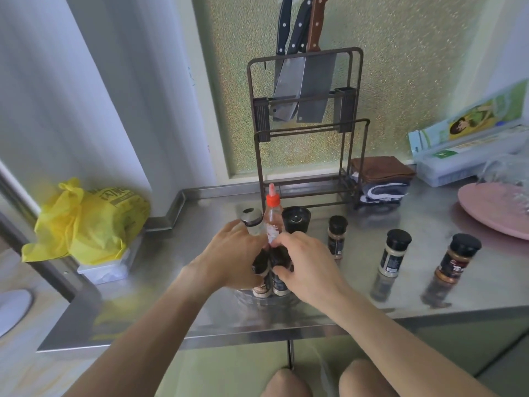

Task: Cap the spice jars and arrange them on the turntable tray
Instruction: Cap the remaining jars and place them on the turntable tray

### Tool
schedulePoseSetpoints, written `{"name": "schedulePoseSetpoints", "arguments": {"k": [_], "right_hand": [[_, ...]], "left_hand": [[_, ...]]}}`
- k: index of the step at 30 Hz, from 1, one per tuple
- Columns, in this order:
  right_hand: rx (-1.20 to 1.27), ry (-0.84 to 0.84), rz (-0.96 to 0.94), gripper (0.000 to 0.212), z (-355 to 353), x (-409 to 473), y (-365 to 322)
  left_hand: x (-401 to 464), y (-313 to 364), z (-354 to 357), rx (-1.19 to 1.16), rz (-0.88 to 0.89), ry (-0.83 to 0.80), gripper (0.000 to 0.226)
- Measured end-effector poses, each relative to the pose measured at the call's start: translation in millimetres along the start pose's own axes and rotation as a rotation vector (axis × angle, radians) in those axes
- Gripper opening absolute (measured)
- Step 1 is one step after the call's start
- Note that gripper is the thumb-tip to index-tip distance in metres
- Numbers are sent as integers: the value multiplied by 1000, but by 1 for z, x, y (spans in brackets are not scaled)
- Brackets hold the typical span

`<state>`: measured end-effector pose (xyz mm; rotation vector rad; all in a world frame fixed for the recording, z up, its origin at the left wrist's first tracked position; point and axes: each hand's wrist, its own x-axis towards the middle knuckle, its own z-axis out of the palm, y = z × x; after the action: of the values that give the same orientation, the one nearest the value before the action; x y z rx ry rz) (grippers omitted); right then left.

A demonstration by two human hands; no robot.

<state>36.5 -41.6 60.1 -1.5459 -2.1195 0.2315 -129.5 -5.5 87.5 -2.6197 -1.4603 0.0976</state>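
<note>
Setting: A person is sitting at a steel counter [372, 287], both bare hands working over a clear turntable tray [257, 302] near the counter's front edge.

Left hand: The left hand [229, 256] is wrapping around a dark-capped jar [261, 270] at the tray's near side, fingers curled onto it from nine o'clock.

Right hand: The right hand [307, 267] is closing on a second jar [279, 279] just beside the first, thumb low on the jar and fingers over its top, gripping from three o'clock.

On the tray: A glass shaker [253, 223], a red-nozzled sauce bottle [273, 216] and a black grinder [295, 222] are standing at the tray's twelve o'clock side, behind the hands.

Waiting: Three capped spice jars [392, 253] are standing in a loose row on the counter at three o'clock of the tray, well apart from it.

Step in hand: The two held jars appear to be getting seated together on the tray; whether their caps are fully tight cannot be told under the fingers.

Next move: Judging by the layout, one hand needs freeing to reach right for the nearest jar, possibly turning the tray to open a gap.

Background: A knife rack [307, 124] is standing at twelve o'clock; a yellow bag [86, 222] is lying at nine o'clock.
</note>
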Motion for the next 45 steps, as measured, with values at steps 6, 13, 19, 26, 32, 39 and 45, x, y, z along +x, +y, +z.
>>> {"name": "schedulePoseSetpoints", "arguments": {"k": [6, 13, 19, 26, 32, 39, 45], "right_hand": [[38, -10, 4, 54, -15, -11, 12], [-329, 207, 278, 37, -81, -22, 96], [-433, 71, 382, 39, -85, -26, 133], [-453, 1, 345, 37, -71, -27, 145], [-401, 26, 335, 43, -71, -30, 147], [-131, 156, 206, 39, -88, -32, 106], [59, 223, 105, 34, -68, -12, 56]], "left_hand": [[0, -4, -1, 11, -15, -79, 47], [13, 20, -33, -296, 43, 336, 36], [107, 78, -35, 27, 285, 305, 43], [156, 106, -8, 341, 344, 129, 40], [150, 101, -6, 108, 305, 80, 24], [90, 68, -72, -104, 260, 183, 34], [51, 34, -83, -133, 76, 86, 37]]}}
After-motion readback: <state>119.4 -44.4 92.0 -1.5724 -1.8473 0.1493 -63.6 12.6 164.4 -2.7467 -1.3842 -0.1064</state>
